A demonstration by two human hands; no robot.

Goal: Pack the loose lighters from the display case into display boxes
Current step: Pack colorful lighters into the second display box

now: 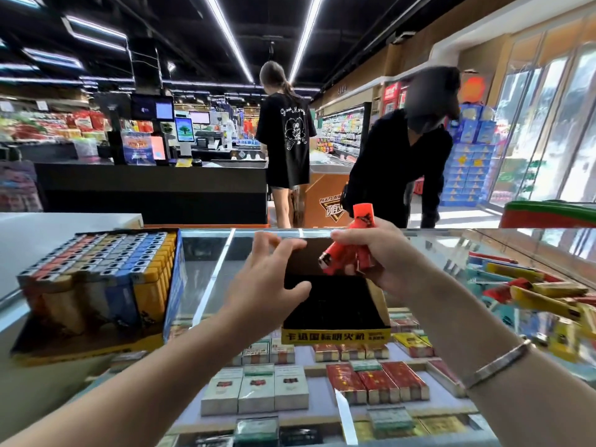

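Note:
An empty black display box with a yellow front strip stands on the glass counter in the middle. My left hand grips its left wall, thumb inside and fingers over the back edge. My right hand holds a bunch of red lighters just above the box's back right corner, one sticking up. A full display box of lighters in several colours sits at the left. Loose yellow and red lighters lie in a pile at the right.
Cigarette packs fill the case under the glass. Two people stand beyond the counter, near a black checkout desk. A red and green container sits at the far right.

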